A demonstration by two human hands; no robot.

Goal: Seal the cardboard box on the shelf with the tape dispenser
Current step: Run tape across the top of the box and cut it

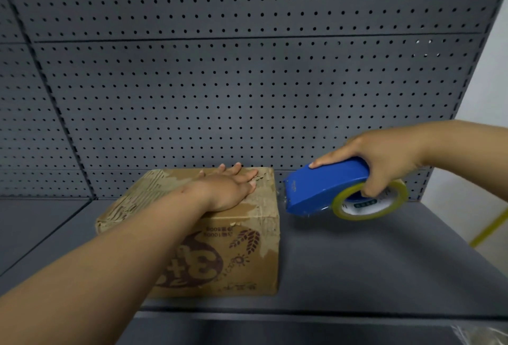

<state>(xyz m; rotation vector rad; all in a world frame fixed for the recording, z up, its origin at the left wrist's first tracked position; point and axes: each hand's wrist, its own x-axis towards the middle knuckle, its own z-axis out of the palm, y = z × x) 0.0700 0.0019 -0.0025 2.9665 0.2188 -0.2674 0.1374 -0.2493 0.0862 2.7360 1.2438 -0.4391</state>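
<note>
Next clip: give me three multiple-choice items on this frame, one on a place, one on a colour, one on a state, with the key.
1. Where does the left hand lie?
A. flat on top of the worn brown cardboard box
B. on the grey shelf
C. on the pegboard

2. What colour is the plastic tape dispenser?
A. red
B. blue
C. green

3. What is the right hand doing?
A. hanging free
B. pressing the box
C. gripping the dispenser, clear of the box

Key: 1 A, palm rests on the box top; 2 B, its body is blue; 3 C, a gap separates dispenser and box.

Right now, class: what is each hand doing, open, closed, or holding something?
Left hand: open, palm flat on top of the cardboard box.
Right hand: closed, holding the blue tape dispenser.
</note>
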